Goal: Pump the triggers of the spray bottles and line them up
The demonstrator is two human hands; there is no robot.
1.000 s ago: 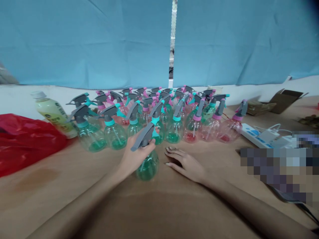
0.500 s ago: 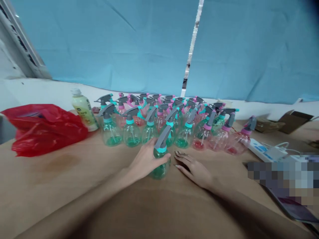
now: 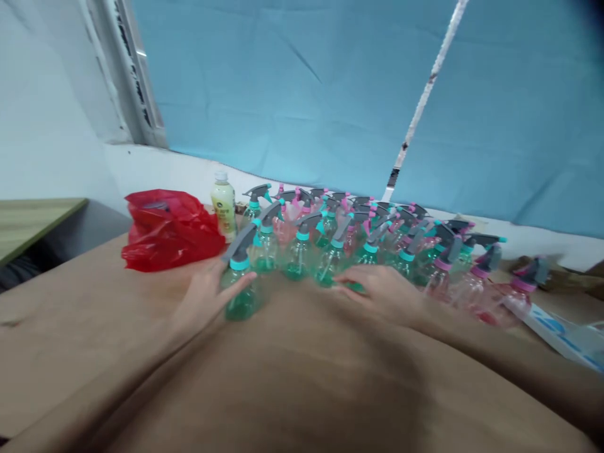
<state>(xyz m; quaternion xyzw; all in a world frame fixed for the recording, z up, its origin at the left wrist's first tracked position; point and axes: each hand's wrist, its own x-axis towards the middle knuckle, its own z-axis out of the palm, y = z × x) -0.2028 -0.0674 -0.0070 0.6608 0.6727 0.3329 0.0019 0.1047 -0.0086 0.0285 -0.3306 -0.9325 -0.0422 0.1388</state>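
Observation:
My left hand [image 3: 202, 292] is wrapped round a green spray bottle [image 3: 241, 301] with a turquoise collar and grey trigger head, its thumb across the front. This bottle stands upright at the front left end of the group. My right hand [image 3: 377, 289] is in front of the front row, fingers bent and pointing left, with a gap between thumb and forefinger. Its fingertips are close to another green spray bottle [image 3: 330, 264]; I cannot tell whether they touch it. Several more green and pink spray bottles [image 3: 472, 289] stand packed together behind both hands.
A red plastic bag [image 3: 170, 233] and a pale yellow-green drink bottle [image 3: 223, 207] sit left of the spray bottles on the wooden table [image 3: 283, 365]. A white power strip [image 3: 552, 330] lies at the right. Behind hangs a blue curtain [image 3: 306, 113].
The view has turned left. My left hand has carried the green spray bottle from the middle front to the left end. My right hand has moved from the tabletop up to the front row.

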